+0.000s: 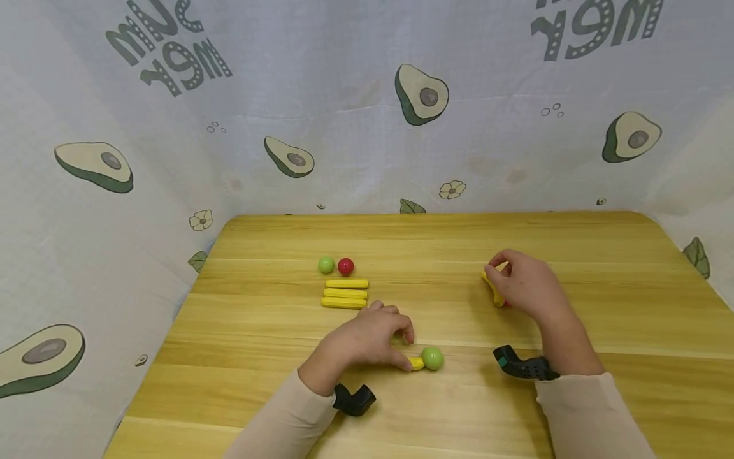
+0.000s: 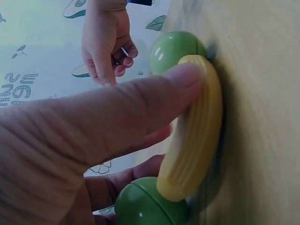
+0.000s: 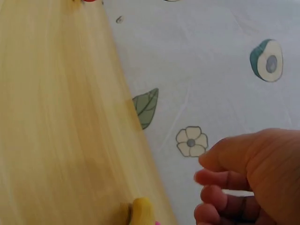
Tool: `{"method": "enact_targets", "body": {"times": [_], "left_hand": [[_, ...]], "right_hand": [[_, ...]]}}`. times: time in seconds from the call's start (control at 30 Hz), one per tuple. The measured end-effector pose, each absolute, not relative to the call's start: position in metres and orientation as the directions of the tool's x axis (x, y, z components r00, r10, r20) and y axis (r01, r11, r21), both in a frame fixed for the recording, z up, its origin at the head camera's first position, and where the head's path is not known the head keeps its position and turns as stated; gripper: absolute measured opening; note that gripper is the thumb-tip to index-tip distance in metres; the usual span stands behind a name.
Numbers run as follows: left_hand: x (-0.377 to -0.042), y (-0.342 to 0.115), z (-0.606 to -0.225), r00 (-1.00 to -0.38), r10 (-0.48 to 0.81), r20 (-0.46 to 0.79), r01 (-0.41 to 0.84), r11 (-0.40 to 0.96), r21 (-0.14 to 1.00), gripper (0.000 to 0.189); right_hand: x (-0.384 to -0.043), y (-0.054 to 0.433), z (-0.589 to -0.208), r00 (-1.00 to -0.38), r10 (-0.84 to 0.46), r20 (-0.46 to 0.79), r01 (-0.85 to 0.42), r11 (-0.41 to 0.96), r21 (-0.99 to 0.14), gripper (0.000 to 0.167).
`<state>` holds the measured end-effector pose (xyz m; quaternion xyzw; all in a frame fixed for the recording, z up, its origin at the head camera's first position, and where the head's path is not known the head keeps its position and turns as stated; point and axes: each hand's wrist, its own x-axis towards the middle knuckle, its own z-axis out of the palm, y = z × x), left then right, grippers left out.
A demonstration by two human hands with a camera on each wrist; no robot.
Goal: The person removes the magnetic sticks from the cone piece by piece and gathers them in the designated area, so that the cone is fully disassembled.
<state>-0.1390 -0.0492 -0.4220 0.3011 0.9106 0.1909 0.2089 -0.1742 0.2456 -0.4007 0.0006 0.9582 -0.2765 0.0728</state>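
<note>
My left hand (image 1: 369,335) holds a yellow curved rod (image 2: 199,136), the thumb laid along its ridged side and the other fingers behind it. A green ball (image 1: 432,358) sits at one end of that rod, and a second green ball (image 2: 151,201) at the other, beside the fingers. My right hand (image 1: 530,284) is above another yellow curved rod (image 1: 496,292), its fingers loosely bent with nothing between them. In the right wrist view this rod (image 3: 142,213) is apart from the fingertips. A bit of pink (image 3: 158,223) shows beside it, mostly hidden.
Three straight yellow rods (image 1: 346,293) lie side by side at the left of the wooden table (image 1: 436,255). Just behind them are a loose green ball (image 1: 326,265) and a red ball (image 1: 346,266). A printed curtain (image 1: 355,115) hangs along the back and sides.
</note>
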Motion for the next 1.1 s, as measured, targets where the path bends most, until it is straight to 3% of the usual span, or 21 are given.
{"method": "enact_targets", "body": {"times": [0.23, 0.4, 0.53, 0.87, 1.1], "left_hand": [[-0.141, -0.049, -0.424, -0.774, 0.594, -0.219, 0.431, 0.747, 0.506, 0.035], [-0.144, -0.054, -0.422, -0.785, 0.582, -0.214, 0.405, 0.743, 0.533, 0.040], [-0.146, -0.060, -0.419, -0.785, 0.569, -0.243, 0.389, 0.759, 0.522, 0.041], [-0.151, -0.062, -0.420, -0.847, 0.489, -0.210, 0.321, 0.784, 0.532, 0.056], [-0.153, -0.059, -0.427, -0.871, 0.472, -0.139, 0.340, 0.782, 0.523, 0.038]], "right_hand": [[-0.170, 0.225, -0.402, -0.957, -0.244, -0.155, -0.103, 0.788, -0.606, 0.024], [-0.163, 0.201, -0.405, -0.805, -0.488, -0.339, -0.160, 0.728, -0.667, 0.027], [-0.157, 0.183, -0.408, -0.714, -0.556, -0.425, -0.149, 0.714, -0.684, 0.029], [-0.154, 0.171, -0.413, -0.686, -0.585, -0.433, -0.167, 0.705, -0.689, 0.030], [-0.151, 0.161, -0.416, -0.703, -0.589, -0.399, -0.228, 0.718, -0.658, 0.035]]}}
